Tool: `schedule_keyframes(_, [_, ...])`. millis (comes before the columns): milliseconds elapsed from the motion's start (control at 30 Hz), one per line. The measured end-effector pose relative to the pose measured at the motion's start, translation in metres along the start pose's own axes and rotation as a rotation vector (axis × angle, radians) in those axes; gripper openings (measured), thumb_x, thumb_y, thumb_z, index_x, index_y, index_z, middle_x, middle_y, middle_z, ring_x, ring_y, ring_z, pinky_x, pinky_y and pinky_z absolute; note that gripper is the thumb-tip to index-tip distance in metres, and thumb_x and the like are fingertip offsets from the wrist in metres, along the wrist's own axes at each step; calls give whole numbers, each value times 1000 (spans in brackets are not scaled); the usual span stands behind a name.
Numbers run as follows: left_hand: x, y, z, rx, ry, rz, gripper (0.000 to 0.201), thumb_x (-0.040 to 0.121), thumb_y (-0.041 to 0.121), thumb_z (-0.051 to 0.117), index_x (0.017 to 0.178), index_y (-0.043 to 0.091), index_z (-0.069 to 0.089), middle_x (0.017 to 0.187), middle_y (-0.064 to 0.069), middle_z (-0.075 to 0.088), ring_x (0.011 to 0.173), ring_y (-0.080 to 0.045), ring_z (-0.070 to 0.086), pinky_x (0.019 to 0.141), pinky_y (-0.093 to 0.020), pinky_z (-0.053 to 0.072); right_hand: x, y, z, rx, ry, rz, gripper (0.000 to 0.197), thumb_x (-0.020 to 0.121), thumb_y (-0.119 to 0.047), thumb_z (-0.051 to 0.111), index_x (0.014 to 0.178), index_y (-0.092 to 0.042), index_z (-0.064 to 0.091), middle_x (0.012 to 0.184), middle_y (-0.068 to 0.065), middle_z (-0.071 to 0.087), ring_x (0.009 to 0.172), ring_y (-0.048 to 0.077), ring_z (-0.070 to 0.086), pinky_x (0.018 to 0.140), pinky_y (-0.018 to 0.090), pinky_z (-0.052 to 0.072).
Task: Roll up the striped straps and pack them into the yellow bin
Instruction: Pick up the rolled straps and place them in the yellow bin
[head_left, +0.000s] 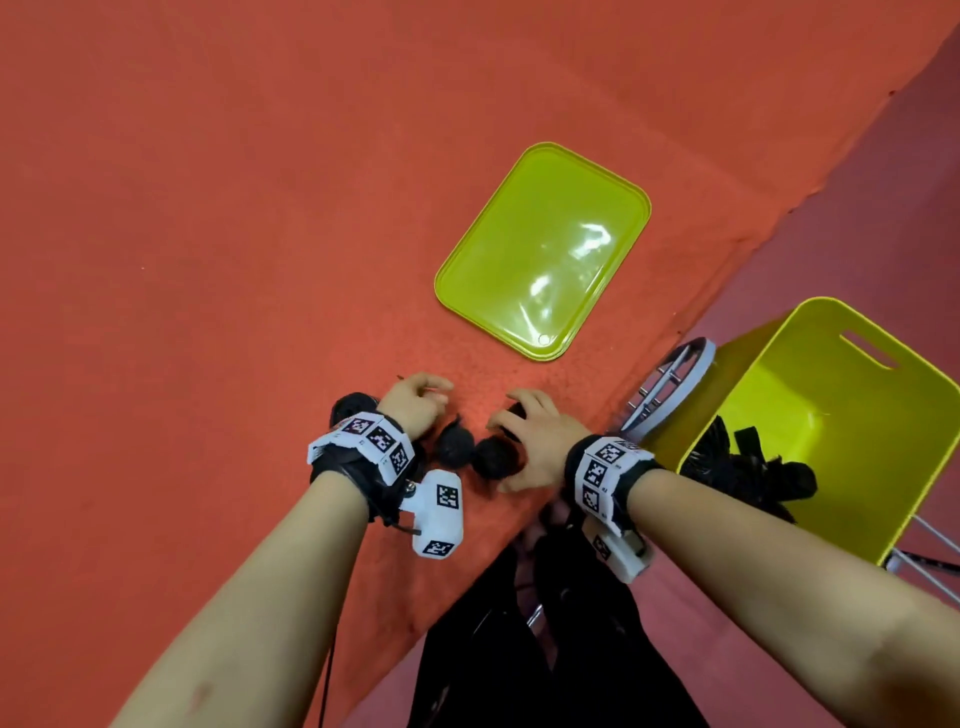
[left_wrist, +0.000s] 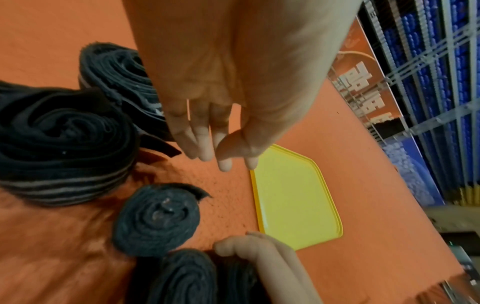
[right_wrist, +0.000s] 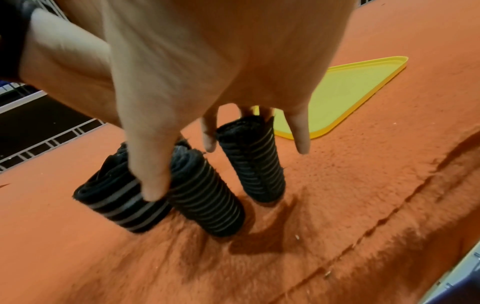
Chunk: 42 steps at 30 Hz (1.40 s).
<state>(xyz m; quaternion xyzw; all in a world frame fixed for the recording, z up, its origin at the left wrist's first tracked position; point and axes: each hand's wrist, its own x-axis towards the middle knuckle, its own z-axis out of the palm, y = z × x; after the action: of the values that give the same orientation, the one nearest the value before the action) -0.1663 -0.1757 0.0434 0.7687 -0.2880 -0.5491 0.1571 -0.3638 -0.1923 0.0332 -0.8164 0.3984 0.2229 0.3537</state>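
Observation:
Several black rolled straps with grey stripes lie on the orange table near its front edge. My right hand (head_left: 524, 436) reaches over three of them: its thumb (right_wrist: 152, 185) presses the left roll (right_wrist: 114, 203), a middle roll (right_wrist: 207, 197) lies beside it, and its fingers curl behind the far roll (right_wrist: 250, 162). My left hand (head_left: 415, 402) hovers with relaxed fingers (left_wrist: 202, 144) and holds nothing. Two larger rolls (left_wrist: 64, 148) lie beside it, a small roll (left_wrist: 158, 218) in front. The yellow bin (head_left: 779, 405) stands lower, off the table's right edge, with dark straps (head_left: 748, 467) inside.
A yellow-green lid (head_left: 540, 249) lies flat on the table beyond the hands. The table edge (head_left: 649, 374) runs diagonally on the right. A wire frame (head_left: 670, 379) stands between that edge and the bin. Dark cloth (head_left: 545, 649) hangs below the table edge.

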Motion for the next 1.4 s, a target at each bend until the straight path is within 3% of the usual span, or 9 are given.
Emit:
schedule_keyframes(100, [-7, 7, 6, 158, -154, 38, 49, 74, -15, 51, 102, 24, 61, 97, 3, 55, 79, -16, 53, 60, -23, 41, 3, -4, 8, -50, 24, 13, 75, 67, -55, 73, 129, -26, 40, 150, 8, 15, 139, 29, 11, 100, 49, 38])
schedule_keyframes(233, [-9, 9, 13, 477, -328, 37, 62, 69, -10, 64, 120, 25, 59, 118, 4, 51, 113, -17, 52, 87, -24, 45, 5, -4, 11, -52, 33, -16, 66, 73, -48, 69, 129, -24, 43, 147, 12, 20, 135, 33, 17, 96, 48, 42])
schedule_keyframes(333, [-6, 7, 19, 601, -370, 26, 62, 67, -5, 73, 121, 23, 58, 119, 0, 58, 109, -19, 56, 91, -27, 46, 6, -2, 13, 16, 68, -42, 63, 74, -42, 69, 128, -19, 46, 144, 14, 24, 132, 34, 20, 96, 49, 44])
schedule_keyframes(467, [0, 5, 24, 679, -302, 9, 48, 69, 0, 74, 110, 20, 61, 99, 2, 59, 91, -14, 55, 79, -25, 45, 6, -4, 23, 96, 136, -48, 61, 74, -36, 70, 126, -12, 48, 142, 18, 27, 132, 35, 22, 97, 49, 43])
schedule_keyframes(767, [10, 6, 38, 771, -215, -30, 32, 70, 8, 72, 98, 20, 60, 94, 1, 59, 86, -15, 54, 70, -23, 42, 8, -2, 32, 187, 166, -5, 60, 77, -37, 68, 131, -21, 47, 136, 12, 29, 130, 32, 21, 98, 42, 40])
schedule_keyframes(900, [1, 15, 43, 783, -148, 23, 32, 75, 18, 71, 106, 18, 64, 92, 0, 60, 83, -16, 55, 71, -21, 41, 2, 2, 28, 291, 230, 7, 57, 75, -35, 70, 126, -17, 52, 127, 12, 37, 122, 31, 30, 100, 42, 39])
schedule_keyframes(1133, [-33, 114, 57, 778, -233, 138, 41, 64, 22, 74, 102, 15, 60, 93, -5, 60, 81, -21, 56, 73, -27, 47, -50, 33, -20, 427, 438, 53, 53, 76, -34, 72, 125, -19, 57, 122, 10, 43, 120, 28, 34, 102, 37, 31])
schedule_keyframes(1300, [-68, 211, 102, 808, -218, 415, 42, 73, 30, 72, 107, 17, 51, 96, -6, 59, 81, -24, 55, 63, -28, 42, -123, 86, -71, 474, 785, 113, 49, 70, -41, 65, 111, -13, 65, 108, 11, 53, 101, 34, 49, 95, 41, 39])
schedule_keyframes(1400, [-91, 252, 155, 796, -262, 611, 43, 71, 33, 72, 105, 12, 57, 100, -6, 62, 89, -24, 58, 74, -32, 47, -177, 131, -76, 478, 981, 201, 49, 68, -45, 61, 107, -16, 66, 103, 6, 54, 97, 28, 53, 92, 34, 40])
